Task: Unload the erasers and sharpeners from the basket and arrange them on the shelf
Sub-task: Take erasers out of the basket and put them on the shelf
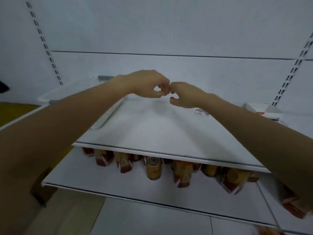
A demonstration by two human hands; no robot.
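1. The left hand (145, 83) and the right hand (186, 96) meet above the back middle of the white shelf (152, 131), both forearms stretched forward over it.
2. The fingers (163, 90) of both hands are curled, and their tips touch each other. The left thumb and forefinger close into a ring. I cannot tell whether anything small is pinched between them.
3. A small white-and-red pack (200, 112) lies on the shelf just beside the right wrist. It is too blurred to tell whether it is an eraser or a sharpener.
4. More small packs (274, 118) lie further right on the same shelf, beyond the right forearm.
5. On the lower shelf (101, 182), red-and-orange packets (182, 173) stand in a row with an amber jar (153, 167) among them.
6. Behind stands a white back panel (169, 31) between slotted uprights (44, 44).
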